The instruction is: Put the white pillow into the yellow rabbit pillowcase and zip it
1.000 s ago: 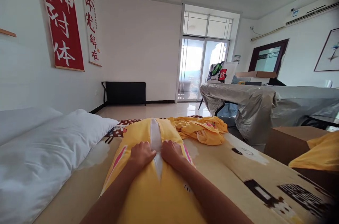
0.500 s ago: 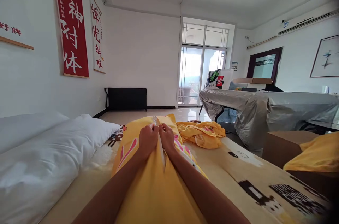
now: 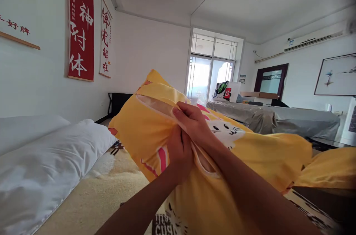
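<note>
A yellow pillowcase (image 3: 133, 135) with a white rabbit print is lifted off the bed, tilted, and looks filled out. Along it runs an opening with pale edges, and whitish material shows inside on both sides of my hands. My left hand (image 3: 179, 153) is closed on the cloth at the middle of this opening. Just above it, my right hand (image 3: 193, 122) is closed too, pinching the opening's edge with the thumb on top. Both hands are close together, and the cloth bunches around their fingers.
White pillows (image 3: 61, 153) lie on the left of the bed, which has a cream patterned blanket (image 3: 111, 179). More yellow cloth (image 3: 330, 168) rests on a box at the right. Behind stands a table under a silvery plastic cover (image 3: 239, 114).
The pillowcase has been raised off the bed and turned, its far end now up and to the left. My hands have moved right with it, still gripping the opening.
</note>
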`<state>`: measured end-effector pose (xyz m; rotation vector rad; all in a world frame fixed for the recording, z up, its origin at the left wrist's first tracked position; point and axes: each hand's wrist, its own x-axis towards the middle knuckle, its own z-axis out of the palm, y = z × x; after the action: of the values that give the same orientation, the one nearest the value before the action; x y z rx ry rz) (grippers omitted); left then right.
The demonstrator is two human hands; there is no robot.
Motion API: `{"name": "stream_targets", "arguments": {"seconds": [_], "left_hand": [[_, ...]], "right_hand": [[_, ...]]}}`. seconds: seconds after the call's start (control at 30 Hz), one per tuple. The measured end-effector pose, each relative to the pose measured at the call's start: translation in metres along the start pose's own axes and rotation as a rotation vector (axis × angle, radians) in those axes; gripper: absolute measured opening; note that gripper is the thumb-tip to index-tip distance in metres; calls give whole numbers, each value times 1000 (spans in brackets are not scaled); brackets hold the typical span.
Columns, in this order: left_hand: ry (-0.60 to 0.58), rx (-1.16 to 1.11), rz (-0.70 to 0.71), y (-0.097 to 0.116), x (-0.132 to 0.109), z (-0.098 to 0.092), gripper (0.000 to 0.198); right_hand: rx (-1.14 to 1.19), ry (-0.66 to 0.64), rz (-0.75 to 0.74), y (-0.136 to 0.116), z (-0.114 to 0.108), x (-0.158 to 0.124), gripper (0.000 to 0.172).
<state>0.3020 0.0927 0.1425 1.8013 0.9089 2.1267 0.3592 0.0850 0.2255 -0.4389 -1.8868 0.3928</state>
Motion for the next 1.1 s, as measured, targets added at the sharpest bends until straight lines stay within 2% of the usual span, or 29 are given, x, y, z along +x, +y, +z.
{"name": "stream_targets", "arguments": {"seconds": [0.1,0.17,0.23,0.3,0.37,0.43,0.47,0.53,0.63,0.7,0.77,0.87,0.93,1.0,1.1], "left_hand": [[-126,-41,-14,8,0,17,26],[-216,-53,-10,7,-4,27,27],[-331,-1,52,0,-14,32,28],[-497,196,257,-15,-30,29,26],[-675,472,590,-34,-49,14,19],[-797,671,909,-55,-66,-12,11],[-832,720,1010,-65,-73,-27,10],[-856,779,1107,-82,-79,-57,11],[-810,915,1095,-98,-68,-90,17],[-733,1007,1008,-104,-52,-99,28],[-668,1048,882,-106,-34,-100,34],[-678,1027,747,-111,-17,-96,35],[-672,1007,729,-116,-14,-95,33],[-629,1004,732,-122,-15,-95,30],[-594,1025,696,-128,-19,-95,26]], "right_hand": [[-124,-162,19,-26,-23,-7,37],[-164,-256,68,-31,-38,-13,36],[-256,-342,122,-23,-50,-20,35],[-418,-478,192,-2,-59,-34,34],[-591,-636,282,27,-67,-56,32],[-746,-724,364,56,-79,-85,30],[-808,-723,399,68,-87,-99,29],[-856,-684,457,84,-104,-124,28],[-790,-647,497,83,-124,-144,31],[-762,-650,496,72,-128,-150,33],[-778,-657,468,60,-127,-157,33],[-930,-609,349,50,-123,-178,24],[-1070,-559,220,47,-124,-196,20],[-1146,-550,116,43,-128,-209,25],[-1093,-641,106,32,-131,-219,28]]}}
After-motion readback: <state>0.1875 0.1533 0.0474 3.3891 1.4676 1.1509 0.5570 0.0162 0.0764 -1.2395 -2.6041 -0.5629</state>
